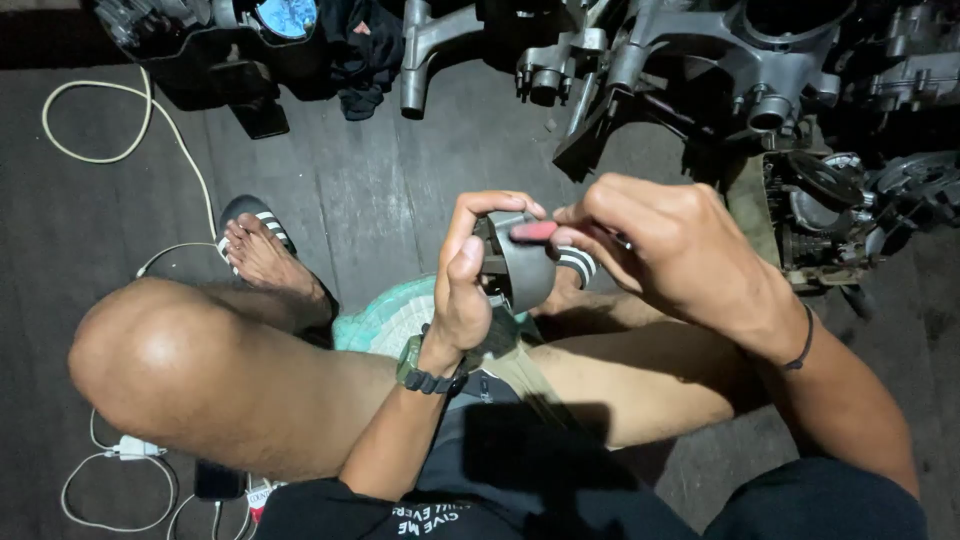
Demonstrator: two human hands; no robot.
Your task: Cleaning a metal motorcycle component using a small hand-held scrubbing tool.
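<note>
My left hand (465,275) grips a round grey metal part (525,268), cup-shaped, held above my lap at the middle of the view. My right hand (665,245) is closed on a small tool with a red handle (533,231), whose end rests against the top of the metal part. A dark watch sits on my left wrist and a thin black band on my right wrist. I sit with my knees apart, my feet in striped sandals on the floor.
Grey engine casings (760,50) and other metal parts lie along the far edge and at the right. A white cable (120,110) loops at the left. A green cloth (385,315) lies under my leg. A charger and a phone (218,480) sit at the lower left.
</note>
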